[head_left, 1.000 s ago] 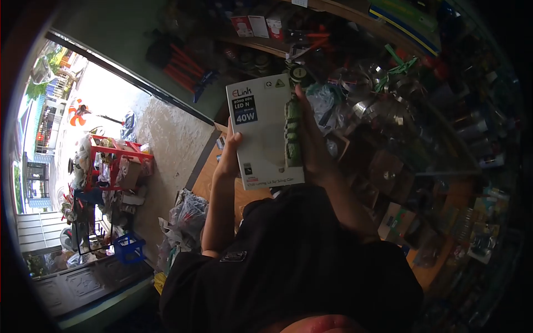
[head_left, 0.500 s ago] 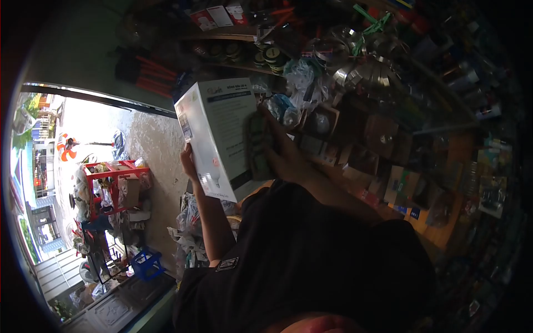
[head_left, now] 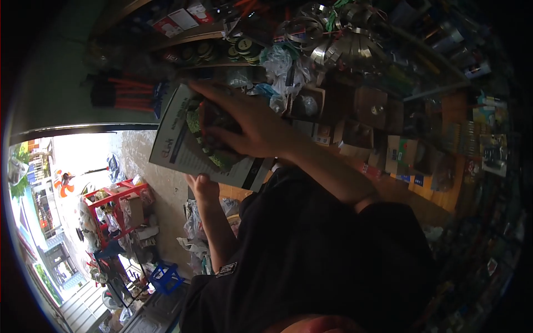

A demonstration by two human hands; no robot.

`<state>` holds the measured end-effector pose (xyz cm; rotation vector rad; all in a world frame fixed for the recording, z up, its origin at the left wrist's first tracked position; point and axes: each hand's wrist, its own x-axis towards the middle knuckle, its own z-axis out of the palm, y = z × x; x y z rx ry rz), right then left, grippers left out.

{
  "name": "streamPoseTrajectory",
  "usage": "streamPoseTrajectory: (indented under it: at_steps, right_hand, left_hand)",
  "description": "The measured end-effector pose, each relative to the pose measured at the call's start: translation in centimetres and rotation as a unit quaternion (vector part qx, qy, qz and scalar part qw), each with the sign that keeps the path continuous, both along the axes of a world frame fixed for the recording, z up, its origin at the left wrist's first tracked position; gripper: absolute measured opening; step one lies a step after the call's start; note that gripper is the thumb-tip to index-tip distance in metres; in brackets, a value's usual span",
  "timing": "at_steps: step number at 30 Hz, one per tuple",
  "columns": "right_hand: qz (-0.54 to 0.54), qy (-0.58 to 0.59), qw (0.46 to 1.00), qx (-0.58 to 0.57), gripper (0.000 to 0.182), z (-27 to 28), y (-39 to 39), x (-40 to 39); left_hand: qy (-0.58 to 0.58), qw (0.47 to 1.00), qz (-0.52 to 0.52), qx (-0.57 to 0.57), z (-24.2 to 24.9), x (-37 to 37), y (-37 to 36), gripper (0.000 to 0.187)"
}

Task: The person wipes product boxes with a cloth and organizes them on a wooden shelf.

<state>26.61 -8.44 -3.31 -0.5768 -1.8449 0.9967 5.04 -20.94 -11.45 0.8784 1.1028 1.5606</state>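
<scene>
Since the earlier frame the box (head_left: 183, 144) has tipped over, its printed side now tilted upward. It is held in the air before the shelves (head_left: 222, 50). The right hand (head_left: 244, 125) presses a green roll (head_left: 214, 139) against it, fingers clenched; the left hand (head_left: 202, 186) grips its lower edge.

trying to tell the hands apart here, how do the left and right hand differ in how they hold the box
The right hand lies spread over the top face of the box, palm down, pinning a green patterned item against it; the left hand props the box from beneath at its lower edge. The right hand shows nearly whole, while only the left hand's fingers and wrist show. Both touch the same box.
</scene>
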Motion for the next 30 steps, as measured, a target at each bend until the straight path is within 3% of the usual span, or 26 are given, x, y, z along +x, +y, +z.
streamPoseTrajectory:
  at_steps: [1,2,3,4,6,8,10,11,12,14,15,17,18,20,22,24,26,30]
  right_hand:
    - [-0.006,-0.001,1.0,-0.002,0.084,-0.4,0.4,0.2]
    - [0.071,0.044,0.992,-0.099,0.076,-1.1,0.6,0.4]
    - [0.145,0.092,0.966,-0.195,0.068,-1.9,0.6,0.5]
    - [0.137,0.094,0.966,-0.196,0.068,-3.4,0.1,0.5]
    - [0.157,0.238,0.9,-0.329,0.06,-6.0,-1.4,0.1]
    - [0.084,0.245,0.914,-0.313,0.058,-5.6,-3.6,-1.0]
    - [-0.083,0.279,0.913,-0.285,0.055,-8.7,-5.5,-2.0]
    - [-0.154,0.27,0.877,-0.366,0.049,-10.6,-6.8,-1.4]
    - [-0.16,0.268,0.876,-0.367,0.049,-12.0,-7.2,-1.4]
    - [-0.279,0.49,0.726,-0.393,0.04,-13.5,-8.4,-1.3]
    - [-0.282,0.488,0.727,-0.391,0.04,-13.6,-8.4,-0.8]
    - [-0.295,0.615,0.586,-0.437,0.039,-13.7,-8.2,0.9]
    - [-0.295,0.616,0.588,-0.433,0.039,-14.5,-8.4,2.0]
    - [-0.161,0.659,0.599,-0.425,0.042,-17.9,-9.3,4.8]
    - [-0.165,0.645,0.627,-0.404,0.044,-19.5,-10.4,6.9]
    - [-0.323,0.606,0.546,-0.48,0.043,-18.7,-11.8,8.0]
    - [-0.372,0.538,0.59,-0.473,0.037,-18.2,-13.5,9.2]
    - [-0.32,0.478,0.661,-0.482,0.043,-23.9,-19.0,13.9]
  left_hand:
    - [-0.038,0.999,0.011,0.025,-0.3,0.0,0.1,0.095]
    - [-0.039,0.999,0.004,0.024,-0.6,-0.3,0.1,0.095]
    - [-0.118,0.992,-0.013,0.041,-0.8,-0.8,-0.1,0.093]
    - [-0.196,0.979,-0.031,0.054,-0.8,-1.2,-0.2,0.092]
    - [-0.248,0.964,-0.047,0.079,-0.7,-1.4,1.0,0.085]
    - [-0.326,0.936,-0.101,0.09,-2.7,-3.2,2.4,0.079]
    - [-0.321,0.941,-0.087,0.057,-3.8,-3.1,4.1,0.079]
    - [-0.326,0.939,-0.098,0.046,-3.2,-1.5,5.0,0.08]
    - [-0.33,0.937,-0.107,0.032,-3.1,0.0,5.5,0.08]
    - [-0.379,0.918,-0.113,0.009,-6.7,1.9,5.9,0.083]
    - [-0.372,0.924,-0.082,0.02,-8.4,3.7,6.6,0.082]
    - [-0.368,0.928,-0.053,0.033,-8.5,8.2,6.4,0.081]
    - [-0.336,0.94,-0.044,0.03,-7.7,10.9,6.0,0.08]
    - [-0.303,0.952,-0.035,0.028,-6.5,14.8,5.4,0.078]
    - [-0.323,0.946,-0.032,0.007,-6.5,17.8,5.1,0.075]
    - [-0.312,0.949,0.002,0.03,-8.9,20.8,5.2,0.076]
    - [-0.221,0.974,0.009,0.057,-10.7,23.5,5.5,0.084]
    - [-0.113,0.991,0.067,0.04,-14.9,27.8,6.0,0.096]
